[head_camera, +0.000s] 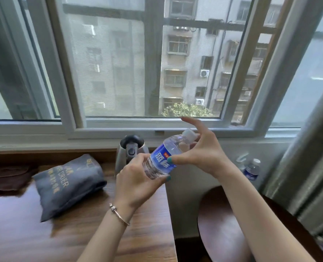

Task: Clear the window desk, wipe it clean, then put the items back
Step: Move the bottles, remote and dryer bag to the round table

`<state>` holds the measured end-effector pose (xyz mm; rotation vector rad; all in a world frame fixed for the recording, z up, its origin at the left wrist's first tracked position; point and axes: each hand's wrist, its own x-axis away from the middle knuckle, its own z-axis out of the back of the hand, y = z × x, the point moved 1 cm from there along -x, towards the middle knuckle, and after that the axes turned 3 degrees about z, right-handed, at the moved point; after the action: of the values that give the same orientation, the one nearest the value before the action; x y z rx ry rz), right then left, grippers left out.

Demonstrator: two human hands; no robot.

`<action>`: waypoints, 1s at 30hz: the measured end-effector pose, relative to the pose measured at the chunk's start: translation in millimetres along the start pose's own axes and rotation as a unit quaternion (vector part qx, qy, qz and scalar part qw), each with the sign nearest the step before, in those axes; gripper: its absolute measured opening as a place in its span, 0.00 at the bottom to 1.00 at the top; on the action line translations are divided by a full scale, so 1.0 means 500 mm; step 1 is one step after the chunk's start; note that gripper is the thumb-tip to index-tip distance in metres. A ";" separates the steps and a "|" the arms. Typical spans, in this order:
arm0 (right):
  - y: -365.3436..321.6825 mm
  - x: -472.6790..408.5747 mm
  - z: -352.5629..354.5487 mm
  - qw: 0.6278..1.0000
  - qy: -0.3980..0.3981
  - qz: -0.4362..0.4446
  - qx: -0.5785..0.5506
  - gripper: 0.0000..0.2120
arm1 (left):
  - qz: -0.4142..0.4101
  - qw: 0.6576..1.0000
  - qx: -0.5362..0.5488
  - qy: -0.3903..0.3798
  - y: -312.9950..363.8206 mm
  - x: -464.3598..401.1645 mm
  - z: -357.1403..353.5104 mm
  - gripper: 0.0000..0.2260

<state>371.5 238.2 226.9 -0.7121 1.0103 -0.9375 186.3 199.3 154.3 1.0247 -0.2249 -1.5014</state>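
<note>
A clear water bottle [163,159] with a blue label and white cap is held tilted in the air over the right end of the wooden window desk [81,224]. My left hand [136,178] grips its lower half from below. My right hand [200,150] holds the upper part, thumb on the label and fingers round the neck, with the index finger sticking out straight. Behind the bottle a steel electric kettle [127,154] stands on the desk, partly hidden. A grey hair-dryer bag [70,184] lies on the desk to the left.
A second water bottle [252,169] stands on a round dark wooden table [223,224] at the right, beside a grey curtain [308,186]. A dark brown folded cloth [7,176] lies at the desk's far left. The window frame [157,129] runs along behind the desk.
</note>
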 end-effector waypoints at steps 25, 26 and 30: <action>0.204 0.045 0.353 0.989 0.107 0.094 -0.027 0.45 | 0.026 0.929 0.344 -0.131 0.265 -0.076 -0.420 0.32; 0.220 0.046 0.369 0.990 0.102 0.095 -0.017 0.45 | 0.025 0.925 0.355 -0.135 0.272 -0.077 -0.445 0.35; 0.290 0.052 0.437 0.991 0.093 0.096 0.025 0.46 | 0.014 0.922 0.352 -0.160 0.295 -0.082 -0.552 0.41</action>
<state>624.1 294.2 177.2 -0.4816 1.1925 -0.8686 476.8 314.4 109.3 1.3113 -1.0689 -1.5897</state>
